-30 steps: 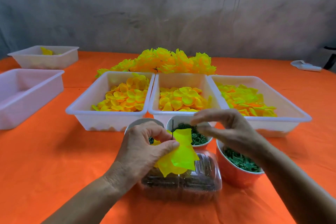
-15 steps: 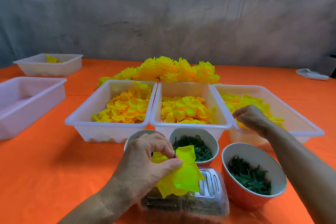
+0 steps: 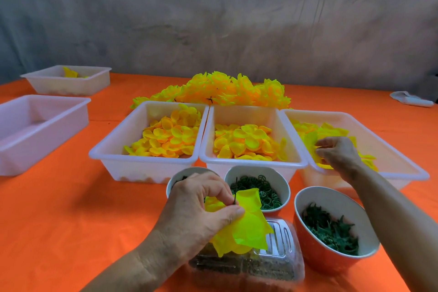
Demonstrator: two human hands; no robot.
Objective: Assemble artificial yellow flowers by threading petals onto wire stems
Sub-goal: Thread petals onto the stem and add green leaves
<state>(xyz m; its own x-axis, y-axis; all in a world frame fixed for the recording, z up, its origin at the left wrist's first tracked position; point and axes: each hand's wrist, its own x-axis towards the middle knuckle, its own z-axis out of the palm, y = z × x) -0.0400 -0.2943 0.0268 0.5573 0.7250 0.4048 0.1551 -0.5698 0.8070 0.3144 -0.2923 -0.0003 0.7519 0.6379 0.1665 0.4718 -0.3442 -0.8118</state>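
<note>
My left hand (image 3: 201, 208) pinches a half-built yellow flower (image 3: 246, 227) on a thin dark wire stem (image 3: 235, 191) whose tip sticks up above the petals. It hovers over a clear plastic box (image 3: 279, 261) near the table's front. My right hand (image 3: 339, 153) reaches into the right white tray (image 3: 403, 166) and pinches a yellow petal (image 3: 310, 140) from the pile there. Two more white trays, the left tray (image 3: 111, 149) and the middle tray (image 3: 251, 163), hold yellow-orange petals.
Behind the trays lies a heap of finished yellow flowers (image 3: 220, 90). A bowl of green rings (image 3: 282, 187), a red bowl of green leaf pieces (image 3: 305, 199) and a third bowl (image 3: 173, 178) stand in front. Two more white trays (image 3: 47, 111) (image 3: 71, 83) sit at left on the orange tablecloth (image 3: 71, 220).
My right hand left the flower, moved right and away into the right tray and took hold of a petal. My left hand keeps holding the flower on its stem.
</note>
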